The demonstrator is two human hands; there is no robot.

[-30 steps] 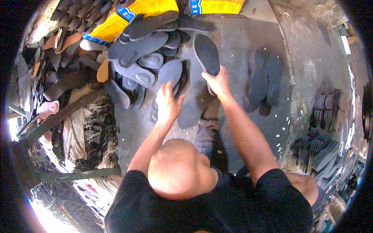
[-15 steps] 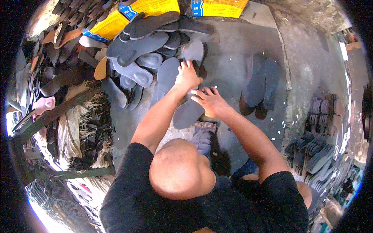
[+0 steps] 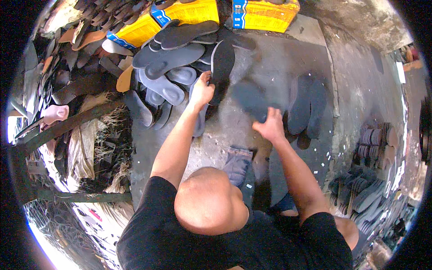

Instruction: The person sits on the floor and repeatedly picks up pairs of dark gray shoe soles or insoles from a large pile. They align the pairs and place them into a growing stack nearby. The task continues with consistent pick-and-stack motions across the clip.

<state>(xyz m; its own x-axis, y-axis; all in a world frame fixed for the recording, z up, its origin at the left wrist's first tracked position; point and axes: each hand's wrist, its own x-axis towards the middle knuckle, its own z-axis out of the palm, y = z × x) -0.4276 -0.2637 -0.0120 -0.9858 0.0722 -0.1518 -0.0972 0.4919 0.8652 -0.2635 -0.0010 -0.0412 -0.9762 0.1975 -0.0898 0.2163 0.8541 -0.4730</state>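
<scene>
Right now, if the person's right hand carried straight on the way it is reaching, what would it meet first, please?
The right hand grips a blurred dark sole and points up the floor. Straight on lies bare concrete, then probably the yellow box; depth is unclear.

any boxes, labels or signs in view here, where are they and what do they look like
Left yellow cardboard box with a blue end panel: top edge, behind the pile of grey shoe soles, lying tilted.
Right yellow cardboard box with a blue corner: top edge, right of the first, lying flat.
No signs or screens can be made out.
</scene>
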